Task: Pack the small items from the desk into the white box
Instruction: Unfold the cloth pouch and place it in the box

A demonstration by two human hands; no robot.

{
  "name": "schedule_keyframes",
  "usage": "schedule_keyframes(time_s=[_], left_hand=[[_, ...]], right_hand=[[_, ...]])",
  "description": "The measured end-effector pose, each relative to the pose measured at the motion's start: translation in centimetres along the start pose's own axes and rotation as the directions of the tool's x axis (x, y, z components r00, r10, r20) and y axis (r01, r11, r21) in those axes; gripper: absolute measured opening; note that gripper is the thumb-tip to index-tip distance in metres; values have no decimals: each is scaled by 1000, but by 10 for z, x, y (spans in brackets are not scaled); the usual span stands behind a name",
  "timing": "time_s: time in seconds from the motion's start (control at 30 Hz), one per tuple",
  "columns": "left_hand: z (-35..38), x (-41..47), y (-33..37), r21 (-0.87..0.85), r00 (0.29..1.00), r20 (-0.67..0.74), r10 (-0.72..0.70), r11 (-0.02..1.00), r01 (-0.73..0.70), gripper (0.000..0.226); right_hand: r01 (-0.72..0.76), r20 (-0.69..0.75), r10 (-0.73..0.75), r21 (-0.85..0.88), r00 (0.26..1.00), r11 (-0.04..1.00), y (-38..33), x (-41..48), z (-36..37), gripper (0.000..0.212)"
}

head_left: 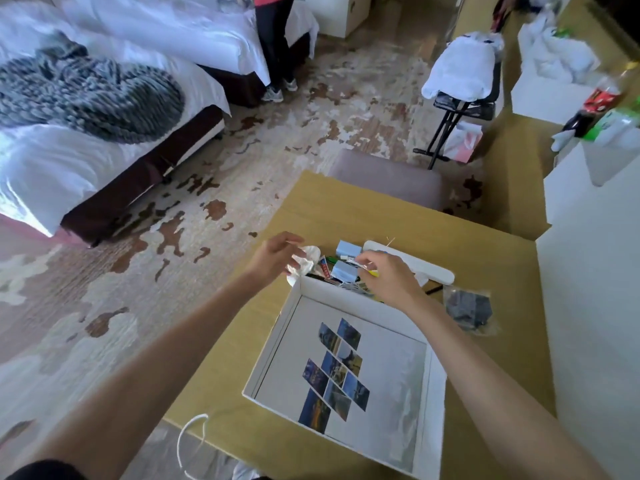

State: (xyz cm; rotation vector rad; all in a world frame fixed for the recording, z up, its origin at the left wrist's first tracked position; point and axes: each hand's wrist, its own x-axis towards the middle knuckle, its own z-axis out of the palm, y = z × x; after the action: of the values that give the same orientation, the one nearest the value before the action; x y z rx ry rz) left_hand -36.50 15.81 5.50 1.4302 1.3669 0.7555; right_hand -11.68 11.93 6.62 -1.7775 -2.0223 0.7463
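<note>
The open white box (437, 382) lies on the yellow desk (349, 209), with a sheet printed with small photos flat inside it. Just beyond the box's far wall sits a heap of small items: two light-blue packets (348, 249), a red tube, white cable. My left hand (273, 254) grips a crinkled silvery foil packet (308, 261) at the heap's left edge. My right hand (384, 275) reaches over the box's far wall and pinches a small white and yellow item (367, 268) above the heap.
A long white bar (415, 263) lies behind the heap. A clear bag with a dark item (471, 308) rests right of the box. A padded stool (388, 178) stands beyond the desk. White boxes line the right side. A person's legs stand by the beds.
</note>
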Motion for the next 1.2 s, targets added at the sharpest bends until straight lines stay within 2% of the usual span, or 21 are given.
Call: schedule_keyframes(time_s=[0.07,0.13,0.23,0.33,0.43,0.5,0.6,0.67,0.73,0.93,1.07,1.2], left_hand=[[-4,23,-22,197,994,13,-109,975,105,29],[-4,43,-46,408,977,86,-197,901,145,38],[0,67,-71,519,953,100,-286,832,195,47],[3,84,-89,519,932,92,-351,815,256,46],[7,98,-101,500,930,123,-347,831,244,42],[8,105,-105,458,933,147,-328,858,230,39],[8,110,-107,411,942,174,-288,890,196,36],[6,113,-107,386,949,186,-253,907,167,37],[3,116,-107,342,949,218,-228,929,144,40],[2,116,-109,268,913,335,-235,952,146,53],[1,109,-107,265,921,343,-186,959,95,58],[2,104,-107,300,950,272,-156,951,70,57]], right_hand=[[-6,70,9,-37,997,999,-7,22,11,27],[-11,145,24,-93,989,996,-12,44,25,29],[-24,223,74,-217,972,976,-13,72,44,31],[-58,265,139,-291,954,955,-11,97,65,29],[-40,254,130,-334,958,942,-12,123,85,29],[-37,254,137,-361,958,932,-12,140,95,42],[-63,337,199,-373,920,926,-11,157,108,66],[-72,382,225,-375,896,924,-7,162,114,76],[-98,367,252,-391,896,915,-3,166,118,81],[-131,334,282,-411,900,902,5,170,115,59],[-165,331,292,-362,897,917,2,164,112,48],[-178,282,231,-201,931,963,-1,155,105,67]])
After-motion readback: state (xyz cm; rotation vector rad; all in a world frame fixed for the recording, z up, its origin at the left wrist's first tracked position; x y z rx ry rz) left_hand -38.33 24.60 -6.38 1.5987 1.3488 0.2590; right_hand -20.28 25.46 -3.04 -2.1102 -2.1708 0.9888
